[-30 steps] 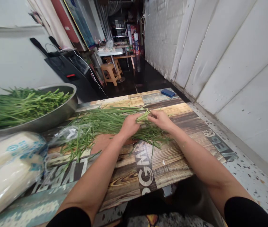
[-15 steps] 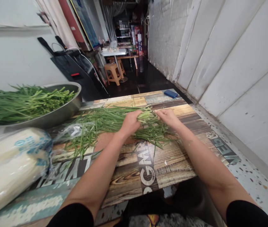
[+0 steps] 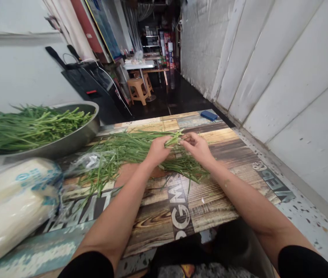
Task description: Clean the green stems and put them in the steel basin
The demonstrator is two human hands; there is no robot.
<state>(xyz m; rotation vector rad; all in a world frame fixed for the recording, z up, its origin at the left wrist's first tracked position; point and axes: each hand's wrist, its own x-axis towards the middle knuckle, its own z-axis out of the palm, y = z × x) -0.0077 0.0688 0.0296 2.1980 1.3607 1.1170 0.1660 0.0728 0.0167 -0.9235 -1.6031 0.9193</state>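
My left hand (image 3: 158,148) is closed around a bunch of garlic chives (image 3: 141,143), whose pale cut ends stick out to the right past my thumb. At those ends is my right hand (image 3: 195,146), its thumb and fingers bent in a pinch close to the stems. What lies between its fingertips is too small to make out. Loose chive leaves (image 3: 185,166) are scattered on the table under and around both hands.
A wide metal bowl (image 3: 90,125) heaped with green chives stands at the left. Nearer me lies a plastic-wrapped white package (image 3: 16,204). Crumpled clear plastic (image 3: 90,160) touches the chives. A blue box-like object (image 3: 209,115) sits at the far table edge (image 3: 164,116). A wall is on the right.
My right hand has moved slightly left, nearer the stem ends, and its fingers have turned inward. My left hand keeps its hold on the bunch, shifted a little left.
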